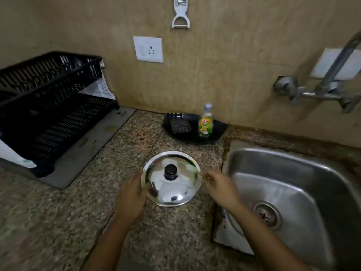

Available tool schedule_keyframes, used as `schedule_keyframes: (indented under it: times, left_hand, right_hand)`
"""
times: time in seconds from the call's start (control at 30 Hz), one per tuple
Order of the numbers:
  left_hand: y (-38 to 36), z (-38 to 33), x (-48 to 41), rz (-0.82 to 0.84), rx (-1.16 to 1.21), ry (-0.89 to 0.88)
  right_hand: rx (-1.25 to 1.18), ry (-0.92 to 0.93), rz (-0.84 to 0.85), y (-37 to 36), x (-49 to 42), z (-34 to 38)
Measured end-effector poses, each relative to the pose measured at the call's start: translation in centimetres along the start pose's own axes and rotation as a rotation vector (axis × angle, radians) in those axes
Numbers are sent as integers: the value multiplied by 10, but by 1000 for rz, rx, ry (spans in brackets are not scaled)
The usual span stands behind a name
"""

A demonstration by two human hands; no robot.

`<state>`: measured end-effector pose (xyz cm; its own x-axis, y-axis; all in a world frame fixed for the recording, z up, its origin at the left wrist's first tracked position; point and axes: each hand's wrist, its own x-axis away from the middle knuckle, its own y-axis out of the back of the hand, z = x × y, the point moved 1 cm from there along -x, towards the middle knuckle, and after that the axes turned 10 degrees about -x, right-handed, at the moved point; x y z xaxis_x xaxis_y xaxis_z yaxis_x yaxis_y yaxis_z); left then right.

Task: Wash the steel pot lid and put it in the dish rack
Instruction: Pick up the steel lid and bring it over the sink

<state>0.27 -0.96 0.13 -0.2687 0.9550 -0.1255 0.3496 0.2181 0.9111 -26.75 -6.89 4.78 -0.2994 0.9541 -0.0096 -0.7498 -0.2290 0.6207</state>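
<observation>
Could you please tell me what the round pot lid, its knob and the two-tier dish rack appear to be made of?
The round pot lid looks like polished stainless steel: its dome reflects the room like a mirror. Its black knob is probably plastic, with only a soft sheen. The black two-tier dish rack seems to be moulded plastic, matte, with slotted lattice walls and trays.

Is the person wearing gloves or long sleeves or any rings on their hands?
No gloves: both the left hand and the right hand are bare. No sleeves show either; both forearms are uncovered right down to the bottom edge of the picture. I can't spot a ring, watch or bracelet, though the picture is a bit blurry, so something tiny could be missed.
</observation>
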Motion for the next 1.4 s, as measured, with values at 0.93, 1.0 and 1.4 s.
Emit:
schedule_keyframes:
  times: [0.93,1.0,1.4]
  left_hand:
    - [-14,48,-19,61,-299,-52]
    - [-15,48,-23,37,-216,-25]
    - [-1,-124,-69,592,1236,581]
  right_hand:
    - [242,76,44,-94,-71,57]
    - [206,122,-5,-83,-72,66]
    - [181,-9,-192,26,-24,21]
